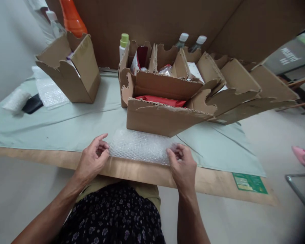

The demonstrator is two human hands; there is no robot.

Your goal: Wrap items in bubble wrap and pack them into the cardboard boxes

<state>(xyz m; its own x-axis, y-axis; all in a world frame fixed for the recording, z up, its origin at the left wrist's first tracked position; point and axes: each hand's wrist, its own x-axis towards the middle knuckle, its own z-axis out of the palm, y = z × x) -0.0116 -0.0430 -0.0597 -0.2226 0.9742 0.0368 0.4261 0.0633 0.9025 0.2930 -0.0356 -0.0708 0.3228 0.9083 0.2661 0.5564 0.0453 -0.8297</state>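
A piece of clear bubble wrap (pixel 139 146) lies along the front edge of the table, just before a cardboard box with a red packet (pixel 162 100) in it. At its left end, my left hand (pixel 94 156) has thumb and curled fingers closed on the edge, the index finger stretched out above. My right hand (pixel 183 166) pinches the right end between thumb and fingers. Both palms face inward, and the fingertips are partly hidden.
Cut-open cardboard boxes (pixel 152 118) stand in a row behind the wrap. Another box (pixel 83 74) stands at left, near more bubble wrap (pixel 49 89), a black object (pixel 32 103) and an orange bottle (pixel 72 20). A green card (pixel 250 183) lies at the table's front right edge.
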